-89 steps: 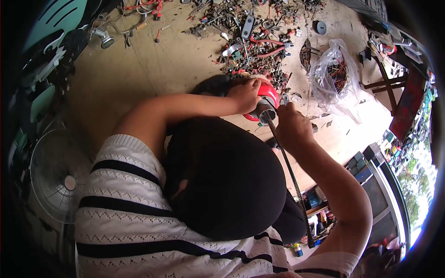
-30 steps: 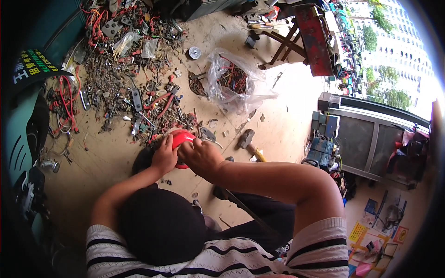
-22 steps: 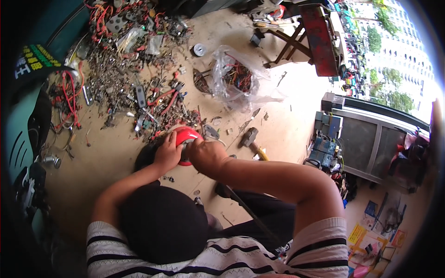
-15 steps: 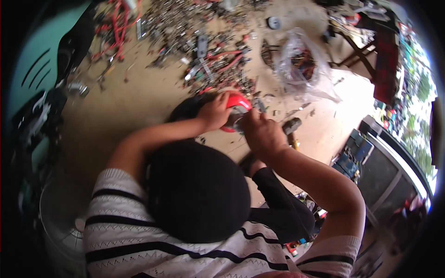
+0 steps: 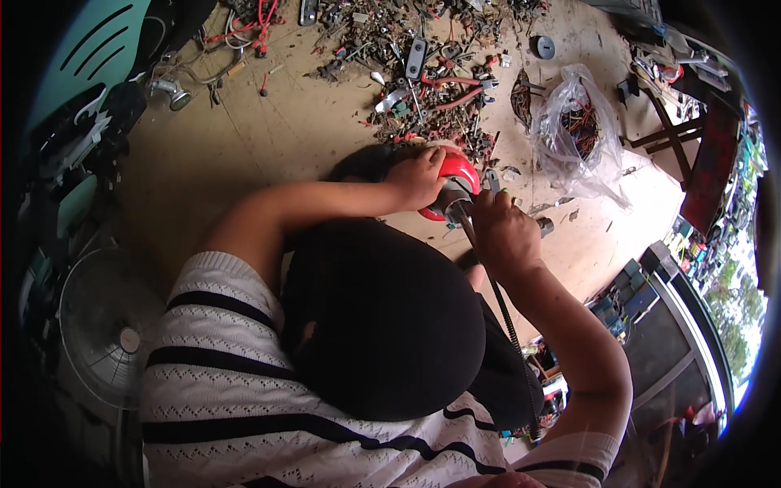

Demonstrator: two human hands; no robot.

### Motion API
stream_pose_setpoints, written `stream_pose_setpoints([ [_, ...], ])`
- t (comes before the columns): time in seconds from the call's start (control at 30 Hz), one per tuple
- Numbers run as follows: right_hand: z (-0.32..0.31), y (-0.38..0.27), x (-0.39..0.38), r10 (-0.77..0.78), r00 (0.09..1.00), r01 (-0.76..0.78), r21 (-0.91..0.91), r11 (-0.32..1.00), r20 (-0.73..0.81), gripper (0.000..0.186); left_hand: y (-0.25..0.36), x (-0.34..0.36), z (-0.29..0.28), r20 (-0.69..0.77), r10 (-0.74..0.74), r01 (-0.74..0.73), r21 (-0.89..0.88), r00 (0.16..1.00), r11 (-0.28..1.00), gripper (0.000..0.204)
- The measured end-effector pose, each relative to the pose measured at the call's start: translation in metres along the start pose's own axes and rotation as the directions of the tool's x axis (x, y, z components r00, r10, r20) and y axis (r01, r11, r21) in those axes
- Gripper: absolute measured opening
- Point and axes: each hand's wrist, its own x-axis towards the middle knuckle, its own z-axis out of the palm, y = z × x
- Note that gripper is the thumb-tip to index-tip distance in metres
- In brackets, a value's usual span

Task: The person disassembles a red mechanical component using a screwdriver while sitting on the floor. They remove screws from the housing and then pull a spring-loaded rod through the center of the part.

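Observation:
My left hand (image 5: 419, 180) is closed over the rim of a round red casing (image 5: 461, 169) with a grey metal centre (image 5: 449, 198), bracing it in front of my knees. At the casing's right side, my right hand (image 5: 506, 232) is curled into a grip. What it holds is mostly hidden by the fingers; a thin dark shaft-like edge shows between hand and casing. A black coiled cord (image 5: 506, 313) hangs below that hand, past my dark trouser leg. Just beyond the fingers lies a flat grey metal piece (image 5: 492, 180).
Loose screws and scrap (image 5: 455, 122) cover the floor ahead, with red-handled pliers (image 5: 455, 93) among them. A clear plastic bag (image 5: 561, 150) holding dark scrap lies at right. A grey hammer-like head (image 5: 545, 225) sits beside my right hand. A fan (image 5: 106, 325) stands at left.
The view has shifted, so the floor items appear farther right and lower. Both hands stay at the red casing. The black coiled cord below my right hand now shows clearly.

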Motion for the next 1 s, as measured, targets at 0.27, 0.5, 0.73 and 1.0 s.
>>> stream_pose_setpoints([
  [0.27,-0.006,-0.003,-0.005,0.002,1.0,-0.001,-0.046,0.999,0.017,0.02,0.003,-0.002,-0.009,0.033,0.016,-0.015,-0.034,0.999,0.999,0.067],
  [0.5,-0.012,-0.004,-0.005,0.091,0.996,-0.091,0.142,0.986,0.007,0.027,0.01,-0.004,-0.018,0.11,-0.066,0.07,-0.04,0.992,0.997,0.066],
  [0.73,-0.018,-0.005,0.01,0.129,0.933,-0.162,0.072,0.984,0.336,0.021,0.005,-0.002,-0.011,0.063,-0.012,0.014,-0.039,0.998,0.999,0.067],
  [1.0,-0.004,-0.007,-0.005,0.019,0.992,-0.015,-0.032,0.999,0.124,0.019,0.001,-0.002,-0.003,-0.005,0.023,-0.024,-0.053,1.0,0.998,0.064],
])
